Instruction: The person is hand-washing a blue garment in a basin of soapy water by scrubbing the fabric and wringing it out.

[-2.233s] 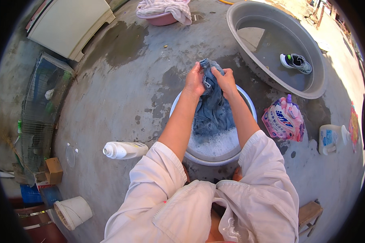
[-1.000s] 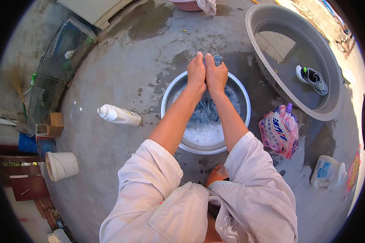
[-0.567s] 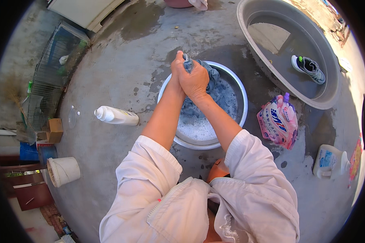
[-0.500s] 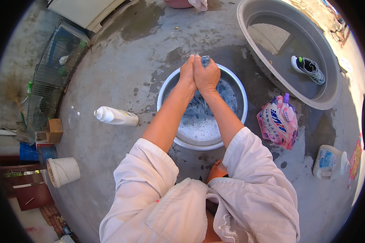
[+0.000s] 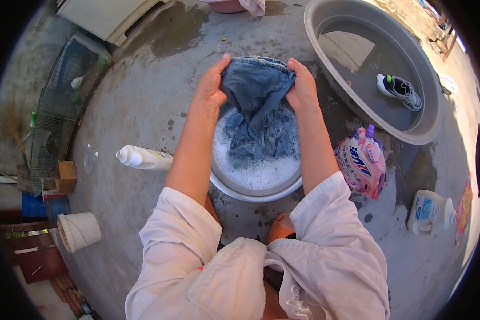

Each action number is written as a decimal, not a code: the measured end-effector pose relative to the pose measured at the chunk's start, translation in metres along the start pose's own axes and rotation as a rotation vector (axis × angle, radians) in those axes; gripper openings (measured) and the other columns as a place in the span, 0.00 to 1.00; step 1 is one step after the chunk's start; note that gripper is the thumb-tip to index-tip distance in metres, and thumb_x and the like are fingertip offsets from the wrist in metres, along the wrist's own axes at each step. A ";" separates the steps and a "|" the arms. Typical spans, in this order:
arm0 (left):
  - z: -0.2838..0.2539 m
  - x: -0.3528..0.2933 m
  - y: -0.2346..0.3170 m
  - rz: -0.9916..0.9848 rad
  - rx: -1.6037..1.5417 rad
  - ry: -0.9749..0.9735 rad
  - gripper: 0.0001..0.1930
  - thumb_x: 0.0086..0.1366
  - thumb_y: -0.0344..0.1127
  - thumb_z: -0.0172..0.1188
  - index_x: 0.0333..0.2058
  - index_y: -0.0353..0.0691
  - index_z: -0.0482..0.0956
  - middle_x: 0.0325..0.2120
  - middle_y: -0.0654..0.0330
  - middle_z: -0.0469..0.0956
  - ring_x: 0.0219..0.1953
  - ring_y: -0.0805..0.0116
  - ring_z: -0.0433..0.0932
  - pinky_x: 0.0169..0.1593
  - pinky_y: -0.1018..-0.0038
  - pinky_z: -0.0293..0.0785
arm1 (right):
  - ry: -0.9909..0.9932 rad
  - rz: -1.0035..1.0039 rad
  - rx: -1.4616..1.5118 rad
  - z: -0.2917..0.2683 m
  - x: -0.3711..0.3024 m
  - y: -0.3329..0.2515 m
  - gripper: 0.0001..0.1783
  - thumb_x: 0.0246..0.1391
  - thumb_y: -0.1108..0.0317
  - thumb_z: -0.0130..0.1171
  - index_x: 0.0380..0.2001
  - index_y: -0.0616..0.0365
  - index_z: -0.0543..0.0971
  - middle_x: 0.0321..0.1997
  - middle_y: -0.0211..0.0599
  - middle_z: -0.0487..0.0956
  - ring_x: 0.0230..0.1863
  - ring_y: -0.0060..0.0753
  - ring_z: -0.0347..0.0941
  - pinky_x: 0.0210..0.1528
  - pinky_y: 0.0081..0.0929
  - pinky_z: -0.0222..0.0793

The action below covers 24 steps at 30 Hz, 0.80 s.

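A wet blue denim garment (image 5: 257, 85) hangs stretched between my two hands, its edge spread wide at the top. My left hand (image 5: 212, 88) grips its left corner, and my right hand (image 5: 302, 85) pinches the right corner. The lower part of the cloth droops into sudsy water in a round metal basin (image 5: 256, 197) on the floor. White foam covers much of the water around it. What kind of garment it is I cannot tell.
Left of the basin lies a white bottle (image 5: 144, 158); to its right is a pink detergent pouch (image 5: 360, 162). A large grey tub (image 5: 325, 69) holds water and a grey shoe (image 5: 400, 92). Farther out are a white jug (image 5: 431, 212), a white bucket (image 5: 79, 231) and a wire cage (image 5: 64, 106).
My hands were pressed together around a bunched part of the cloth. Now they are apart, and the denim is raised and spread open between them.
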<state>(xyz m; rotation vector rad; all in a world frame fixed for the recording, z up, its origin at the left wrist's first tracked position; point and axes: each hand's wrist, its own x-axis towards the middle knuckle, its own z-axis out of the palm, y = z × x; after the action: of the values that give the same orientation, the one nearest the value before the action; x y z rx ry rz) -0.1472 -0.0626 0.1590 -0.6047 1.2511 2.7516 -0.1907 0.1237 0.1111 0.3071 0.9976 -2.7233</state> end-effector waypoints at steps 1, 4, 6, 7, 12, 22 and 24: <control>-0.005 0.005 -0.002 0.021 0.027 0.016 0.13 0.63 0.38 0.54 0.36 0.32 0.74 0.35 0.52 0.78 0.37 0.61 0.77 0.46 0.65 0.73 | -0.017 0.006 0.052 0.002 0.000 -0.001 0.10 0.52 0.70 0.51 0.38 0.61 0.72 0.33 0.34 0.73 0.35 0.30 0.72 0.39 0.31 0.71; -0.015 0.019 -0.011 0.080 0.050 0.059 0.09 0.63 0.35 0.53 0.36 0.33 0.74 0.35 0.54 0.77 0.37 0.63 0.77 0.44 0.66 0.74 | -0.095 0.078 0.088 0.007 -0.008 -0.009 0.14 0.48 0.73 0.49 0.40 0.64 0.71 0.36 0.40 0.73 0.38 0.37 0.71 0.44 0.35 0.70; -0.012 0.023 -0.018 0.100 0.007 0.088 0.07 0.63 0.32 0.53 0.36 0.35 0.73 0.33 0.57 0.77 0.34 0.66 0.77 0.40 0.68 0.76 | -0.125 0.107 0.097 0.006 -0.009 -0.011 0.14 0.47 0.73 0.49 0.39 0.64 0.71 0.35 0.41 0.73 0.37 0.38 0.71 0.44 0.36 0.70; -0.010 0.025 -0.022 0.106 -0.006 0.104 0.07 0.63 0.32 0.53 0.36 0.35 0.73 0.33 0.57 0.77 0.34 0.66 0.77 0.40 0.68 0.75 | -0.123 0.113 0.099 0.004 -0.007 -0.010 0.14 0.47 0.73 0.48 0.39 0.64 0.71 0.35 0.40 0.73 0.37 0.38 0.71 0.44 0.36 0.70; 0.005 0.025 -0.035 0.085 0.040 0.241 0.09 0.64 0.35 0.50 0.36 0.36 0.73 0.33 0.56 0.77 0.35 0.65 0.77 0.42 0.67 0.75 | -0.036 0.158 0.095 0.025 -0.021 0.003 0.09 0.47 0.73 0.49 0.34 0.63 0.72 0.33 0.38 0.74 0.35 0.35 0.72 0.41 0.33 0.71; 0.040 -0.006 -0.099 0.066 0.302 0.140 0.18 0.61 0.46 0.52 0.40 0.37 0.73 0.33 0.60 0.74 0.35 0.68 0.73 0.36 0.72 0.71 | 0.464 -0.478 -1.017 0.013 -0.028 0.039 0.20 0.50 0.50 0.54 0.24 0.59 0.74 0.27 0.47 0.78 0.31 0.50 0.74 0.33 0.41 0.66; 0.044 -0.008 -0.116 -0.057 0.215 0.140 0.16 0.59 0.45 0.53 0.39 0.38 0.73 0.34 0.59 0.74 0.35 0.68 0.73 0.37 0.70 0.71 | 0.597 -0.496 -1.110 -0.009 -0.015 0.029 0.22 0.51 0.48 0.51 0.24 0.59 0.76 0.26 0.47 0.78 0.32 0.51 0.74 0.33 0.42 0.66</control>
<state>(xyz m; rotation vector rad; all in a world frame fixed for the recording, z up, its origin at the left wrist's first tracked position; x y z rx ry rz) -0.1297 0.0480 0.1049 -0.8092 1.5073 2.5213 -0.1675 0.1096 0.0909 0.7114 2.8059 -1.9209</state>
